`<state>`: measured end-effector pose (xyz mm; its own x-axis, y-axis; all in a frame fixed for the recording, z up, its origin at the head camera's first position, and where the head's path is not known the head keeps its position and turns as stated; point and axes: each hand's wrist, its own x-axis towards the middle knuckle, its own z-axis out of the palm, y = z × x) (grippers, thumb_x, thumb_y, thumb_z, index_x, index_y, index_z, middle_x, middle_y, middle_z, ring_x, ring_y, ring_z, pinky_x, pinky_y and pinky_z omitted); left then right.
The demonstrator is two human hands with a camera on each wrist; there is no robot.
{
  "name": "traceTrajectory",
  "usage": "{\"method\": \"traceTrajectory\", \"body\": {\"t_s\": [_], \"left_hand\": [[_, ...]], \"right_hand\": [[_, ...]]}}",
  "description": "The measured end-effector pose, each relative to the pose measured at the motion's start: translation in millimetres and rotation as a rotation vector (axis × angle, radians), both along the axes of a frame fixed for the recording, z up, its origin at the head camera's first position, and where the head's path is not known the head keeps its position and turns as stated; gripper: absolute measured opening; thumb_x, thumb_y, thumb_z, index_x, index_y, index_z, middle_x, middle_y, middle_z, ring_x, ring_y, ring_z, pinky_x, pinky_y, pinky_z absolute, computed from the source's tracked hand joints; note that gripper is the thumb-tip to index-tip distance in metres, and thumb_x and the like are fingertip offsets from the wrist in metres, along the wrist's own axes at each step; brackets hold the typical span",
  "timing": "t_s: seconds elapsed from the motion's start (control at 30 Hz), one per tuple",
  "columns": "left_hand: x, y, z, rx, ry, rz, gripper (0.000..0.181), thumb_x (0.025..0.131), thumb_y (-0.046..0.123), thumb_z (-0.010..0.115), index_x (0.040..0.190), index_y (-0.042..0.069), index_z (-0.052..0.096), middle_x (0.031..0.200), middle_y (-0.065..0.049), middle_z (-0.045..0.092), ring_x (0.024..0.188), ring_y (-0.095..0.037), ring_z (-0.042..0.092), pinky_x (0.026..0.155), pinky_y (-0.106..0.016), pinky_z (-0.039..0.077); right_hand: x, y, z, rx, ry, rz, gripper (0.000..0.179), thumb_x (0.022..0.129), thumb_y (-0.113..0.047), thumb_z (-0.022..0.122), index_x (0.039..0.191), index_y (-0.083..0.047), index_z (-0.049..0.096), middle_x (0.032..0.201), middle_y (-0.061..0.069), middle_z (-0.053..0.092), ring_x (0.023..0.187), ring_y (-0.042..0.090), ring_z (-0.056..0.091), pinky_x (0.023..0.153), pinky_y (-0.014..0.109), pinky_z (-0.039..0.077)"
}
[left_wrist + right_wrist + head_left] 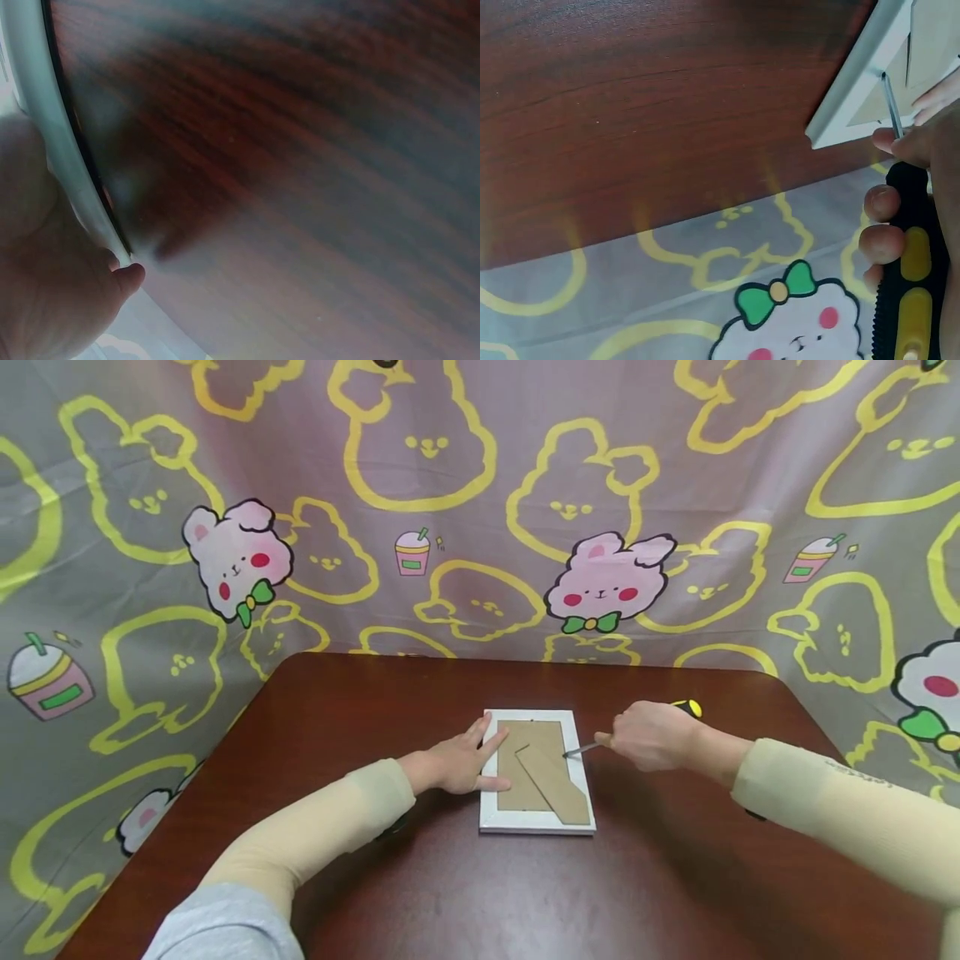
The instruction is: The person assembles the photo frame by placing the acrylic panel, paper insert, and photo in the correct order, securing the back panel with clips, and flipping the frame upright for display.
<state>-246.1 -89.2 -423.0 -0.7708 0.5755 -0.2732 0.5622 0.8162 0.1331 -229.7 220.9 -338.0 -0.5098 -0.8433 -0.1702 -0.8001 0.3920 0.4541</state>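
A white picture frame point(491, 821) lies face down on the table, its brown backing board point(517, 797) and slanted easel leg point(551, 781) showing. Across the frame's left border rests my left hand point(459, 763), fingers spread over the backing. In the left wrist view that hand point(52, 270) lies along the frame's edge point(64, 142). My right hand point(651, 737) grips a screwdriver point(913, 277) by its black and yellow handle. The thin metal shaft point(583, 749) points left, its tip at the inner edge of the frame's right border, by the backing.
The dark reddish wood table point(375, 710) extends around the frame on all sides. Behind it and at both sides hangs a grey curtain point(480, 527) with yellow bear outlines and pink-cheeked cartoon animals.
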Motion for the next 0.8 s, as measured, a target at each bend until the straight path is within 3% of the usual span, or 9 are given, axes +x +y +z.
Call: {"method": "traceTrajectory", "body": {"t_s": [0.13, 0.3, 0.43, 0.5, 0.6, 0.8], "left_hand": [[-0.3, -0.6, -0.3, 0.000, 0.003, -0.006, 0.096, 0.089, 0.075, 0.037, 0.157, 0.019, 0.000, 0.159, -0.018, -0.015, 0.146, -0.029, 0.002, 0.110, -0.040, 0.029], [-1.2, 0.7, -0.5, -0.017, 0.020, -0.017, 0.096, 0.088, 0.075, 0.036, 0.157, 0.019, 0.001, 0.159, -0.019, -0.014, 0.146, -0.029, 0.001, 0.110, -0.039, 0.028], [-2.0, 2.1, 3.0, -0.038, 0.033, -0.024, 0.096, 0.088, 0.077, 0.034, 0.157, 0.020, -0.001, 0.159, -0.018, -0.014, 0.146, -0.028, 0.003, 0.111, -0.039, 0.027], [-1.2, 2.9, 5.1, -0.035, 0.033, -0.024, 0.096, 0.088, 0.077, 0.034, 0.157, 0.020, 0.000, 0.160, -0.017, -0.012, 0.146, -0.028, 0.006, 0.111, -0.039, 0.027], [1.0, 2.6, 7.1, -0.022, 0.024, -0.012, 0.096, 0.087, 0.077, 0.035, 0.157, 0.021, 0.000, 0.160, -0.016, -0.011, 0.146, -0.029, 0.009, 0.111, -0.041, 0.026], [1.4, -1.6, 4.7, 0.046, -0.011, 0.014, 0.097, 0.086, 0.078, 0.040, 0.157, 0.023, 0.004, 0.160, -0.014, -0.011, 0.146, -0.029, 0.008, 0.110, -0.046, 0.027]], "right_hand": [[-0.2, 9, -5.1, -0.012, 0.038, 0.000, 0.032, 0.082, -0.017, 0.073, 0.113, -0.012, 0.070, 0.055, -0.002, 0.045, 0.048, 0.013, 0.039, 0.048, 0.025, 0.041], [-0.3, 21, -15.5, -0.089, 0.014, -0.064, 0.036, 0.085, -0.010, 0.068, 0.120, -0.012, 0.068, 0.055, -0.003, 0.041, 0.046, 0.012, 0.032, 0.044, 0.025, 0.032], [-4.8, 26, -22.5, -0.247, -0.007, -0.085, 0.023, 0.085, -0.006, 0.068, 0.108, -0.005, 0.067, 0.061, -0.002, 0.047, 0.048, 0.011, 0.036, 0.043, 0.027, 0.035], [-8.6, 28, -27.8, -0.342, -0.037, -0.108, 0.013, 0.086, -0.007, 0.069, 0.097, -0.007, 0.064, 0.062, -0.005, 0.046, 0.049, 0.010, 0.038, 0.044, 0.026, 0.037], [-15.6, 30, -35.6, -0.462, -0.094, -0.163, 0.012, 0.089, -0.009, 0.068, 0.088, -0.011, 0.057, 0.061, -0.010, 0.042, 0.051, 0.008, 0.039, 0.047, 0.025, 0.036], [-29.5, 33, -49.0, -0.598, -0.127, -0.257, 0.007, 0.092, -0.010, 0.064, 0.092, -0.009, 0.057, 0.069, -0.008, 0.047, 0.058, 0.010, 0.045, 0.055, 0.029, 0.043]]}}
